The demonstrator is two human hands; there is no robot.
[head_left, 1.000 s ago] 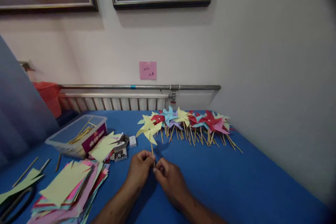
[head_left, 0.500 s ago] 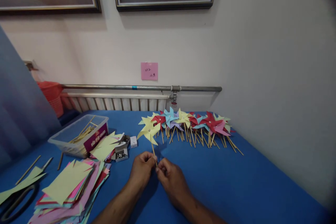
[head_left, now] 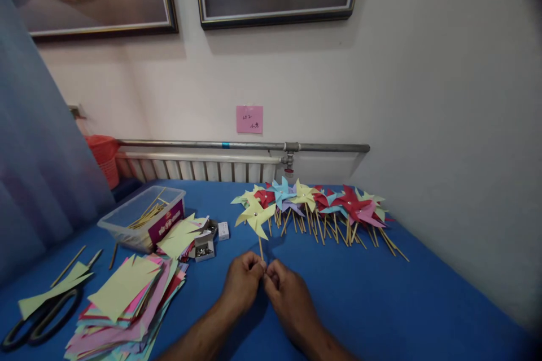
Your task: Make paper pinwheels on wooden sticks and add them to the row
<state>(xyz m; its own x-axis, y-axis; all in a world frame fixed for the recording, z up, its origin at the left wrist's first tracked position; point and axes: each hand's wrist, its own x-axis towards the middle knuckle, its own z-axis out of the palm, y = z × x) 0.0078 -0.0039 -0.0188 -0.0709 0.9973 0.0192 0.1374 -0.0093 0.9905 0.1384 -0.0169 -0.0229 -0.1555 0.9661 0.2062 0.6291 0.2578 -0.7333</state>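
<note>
A pale yellow paper pinwheel stands upright on a thin wooden stick, held up over the blue-covered table. My left hand is closed, thumb and fingers pinching the stick below the blades. Right beside it, my right hand is also closed, its fingers curled around the lower end of the stick, which the hands hide. Behind lies a row of finished pinwheels in red, blue, yellow, pink and purple, their sticks pointing toward me.
At left are a stack of cut coloured paper, black-handled scissors with a yellow strip over them, a clear plastic box of sticks, and small boxes of metal pins. A radiator and pipe run along the wall.
The view has tilted up and turned slightly left, so everything sits further right. The yellow pinwheel's blades have turned a little. Both hands keep their grip on its stick.
</note>
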